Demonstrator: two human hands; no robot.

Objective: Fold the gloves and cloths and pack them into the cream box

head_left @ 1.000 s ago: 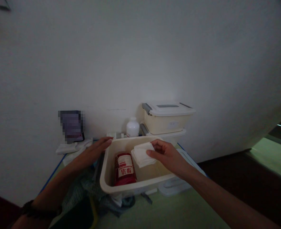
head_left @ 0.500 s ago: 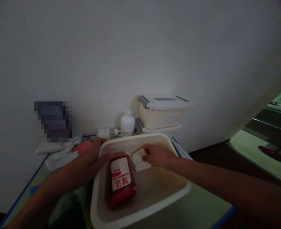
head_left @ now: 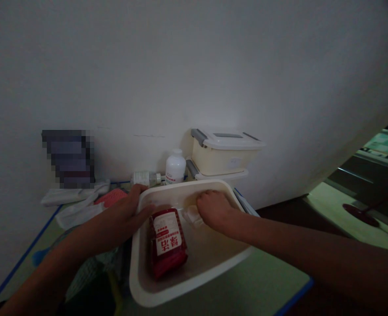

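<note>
Since the frame a second ago, the right hand (head_left: 216,211) has gone from holding the folded white cloth (head_left: 191,215) up in view to pressing down inside the white bin (head_left: 138,267), and the bin shows larger and turned, its near end swung out to the left. The left hand (head_left: 124,216) is on the bin's left rim, thumb hooked over to the inside, fingers outside and mostly hidden behind the edge, so can't tell if they're spread. Right fingers are curled under like a loose fist, close together, tips out of sight; can't tell whether they pinch the cloth or just push on it. The cloth sits in the bin toward the far side, partly covered by that hand, right beside the red packet (head_left: 169,245), which lies at the left with its pale label facing up. Can't tell if the bin's underside touches the green table (head_left: 266,281). Behind it, near the wall, an upright white bottle (head_left: 175,167), a clear bottle (head_left: 143,178) lying on its side, and a cream box (head_left: 225,158) with a lid and grey clips, stacked on another lid. Past the left arm, a pink cloth (head_left: 111,197) next to crumpled white material (head_left: 77,214).
</note>
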